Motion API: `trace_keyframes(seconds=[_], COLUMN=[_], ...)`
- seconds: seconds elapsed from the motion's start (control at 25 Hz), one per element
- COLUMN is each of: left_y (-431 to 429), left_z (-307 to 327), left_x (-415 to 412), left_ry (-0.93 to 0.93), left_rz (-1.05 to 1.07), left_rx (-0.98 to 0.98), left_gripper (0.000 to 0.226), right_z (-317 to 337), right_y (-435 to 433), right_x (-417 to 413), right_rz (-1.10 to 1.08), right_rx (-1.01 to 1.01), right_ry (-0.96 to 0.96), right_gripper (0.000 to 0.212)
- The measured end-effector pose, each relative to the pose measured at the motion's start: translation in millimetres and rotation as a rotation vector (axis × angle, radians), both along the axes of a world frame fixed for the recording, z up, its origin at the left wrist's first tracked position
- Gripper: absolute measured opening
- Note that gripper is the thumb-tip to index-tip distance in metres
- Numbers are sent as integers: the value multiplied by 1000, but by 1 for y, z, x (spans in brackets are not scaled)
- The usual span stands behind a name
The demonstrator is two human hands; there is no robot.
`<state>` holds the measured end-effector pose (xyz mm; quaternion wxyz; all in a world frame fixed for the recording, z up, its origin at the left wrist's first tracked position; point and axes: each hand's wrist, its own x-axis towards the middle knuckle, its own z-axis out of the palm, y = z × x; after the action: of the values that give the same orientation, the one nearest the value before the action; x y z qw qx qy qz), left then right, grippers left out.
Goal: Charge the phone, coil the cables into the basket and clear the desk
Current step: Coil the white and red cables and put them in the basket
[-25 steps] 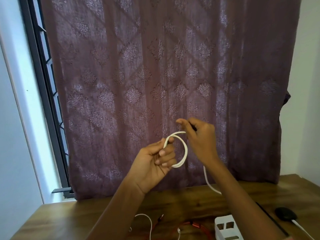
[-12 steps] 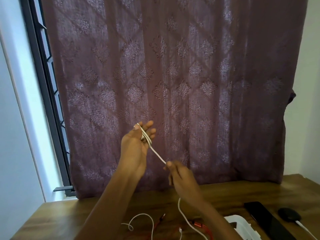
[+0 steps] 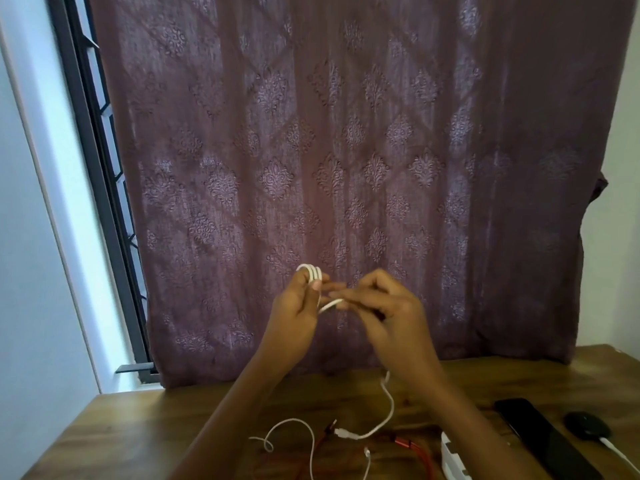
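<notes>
Left of the curtain [image 3: 346,150], a pale wall [image 3: 27,237] and a dark window frame [image 3: 100,188] slant down toward the wooden desk [image 3: 121,434], whose top shows below the curtain's hem. In front of the curtain's lower middle, the left hand [image 3: 296,310] is raised with its back to the camera. 3 loops of the white cable [image 3: 311,271] sit wound over its fingertips, and the thumb appears to press them in place.

From those loops a short run of the same cable crosses to the right hand [image 3: 391,313], which is just beside the left and also in front of the curtain. Its fingertips pinch that run. Blur softens the right hand, so how its other fingers lie cannot be told.

Below the curtain's hem, the cable's free length reappears under the right wrist, hangs to the desk and ends in a connector lying there. Left of that connector, a thin white lead [image 3: 294,427] lies in loose curls, with a red cable [image 3: 412,448] near it.

Further right under the curtain, 1 corner of a white basket [image 3: 453,462] shows at the bottom edge, partly hidden by the right forearm. Below the curtain's right end lies a black phone [image 3: 540,434]. Beside it is a black oval device [image 3: 587,424] with a white cord [image 3: 620,452]. Right of the curtain stands another pale wall.
</notes>
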<state>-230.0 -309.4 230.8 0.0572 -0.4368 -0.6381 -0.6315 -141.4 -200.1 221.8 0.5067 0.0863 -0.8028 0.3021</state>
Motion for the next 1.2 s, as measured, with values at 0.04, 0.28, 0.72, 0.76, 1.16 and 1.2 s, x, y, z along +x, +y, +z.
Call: trace_keyframes(seconds=[0.04,0.28,0.72,0.76,1.16,1.2], left_y=[0,-8,-4,-1,-3,-3], left_z=[2,19,24,23,14,10], left_x=[4,16,25,24,-6,-7], left_ry=[-32,-381,-741,-738,-461,-393], left_rz=[-48,-394,-672,-646,-115,-40], left_rx=[-12,-5,345,362,380,352], left_gripper=[18,31,32,33,22,19], right_z=[9,49,4,-5,-69,-70], right_y=[2,21,24,21,-32,-35], right_x=[0,-3,-30,-33,-29,-27], right_rz=[22,102,118,99,78,43], right_rx=[-28,-173,-498,-506,-285,-184], right_ry=[11,-16,-145,-173,-558,-577], right_gripper=[23,11,27,30,27,29])
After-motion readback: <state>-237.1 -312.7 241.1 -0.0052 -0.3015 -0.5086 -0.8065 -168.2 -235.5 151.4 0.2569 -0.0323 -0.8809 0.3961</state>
